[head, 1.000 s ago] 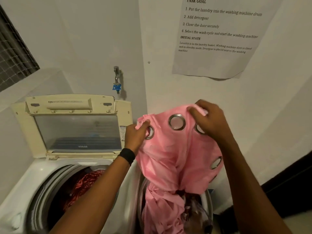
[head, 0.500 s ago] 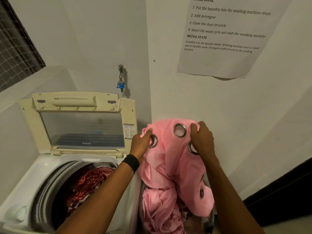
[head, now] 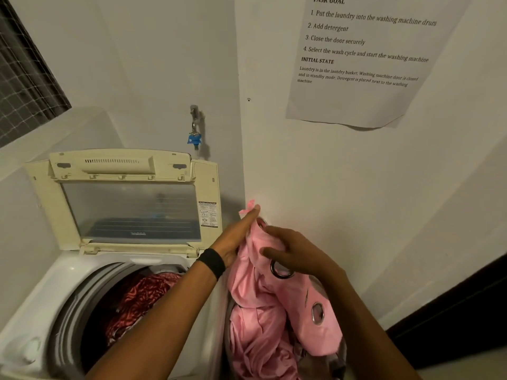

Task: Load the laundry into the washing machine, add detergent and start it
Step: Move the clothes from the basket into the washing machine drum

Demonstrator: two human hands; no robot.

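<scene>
The pink curtain [head: 263, 311] is hanging bunched over the laundry basket [head: 342, 355], just to the right of the washing machine [head: 41, 303]. Its lower folds are lying in the basket, its top is being held up close to the wall, and all of it is sitting outside the drum. The left grip [head: 238, 237] is pinching the curtain's upper edge, with the fingers stretching up along the cloth and a small pink tip poking out above the fingertips; the thumb is hiding behind the fabric. The right grip [head: 299, 256] is lying open on the right side of the bundle, fingers spread and only lightly bent, pressing on the cloth just above a metal eyelet [head: 281, 270]. A second eyelet [head: 317, 313] is showing lower down, on the fold draping towards the basket's right rim. A black wristband [head: 212, 263] is sitting on the left wrist, and the left forearm is crossing above the washer's right edge. The machine is a white top-loader, and its cream lid [head: 126, 209] is standing open and upright against the wall. A red patterned fabric [head: 142, 297] is lying inside the drum. Above the lid, a tap [head: 194, 124] with a blue fitting is sticking out of the wall. On the adjoining wall to the right, a printed sheet [head: 362, 58] headed "TASK GOAL" is hanging, its lower edge curling away from the wall. A meshed window [head: 22, 78] is showing at the upper left.
</scene>
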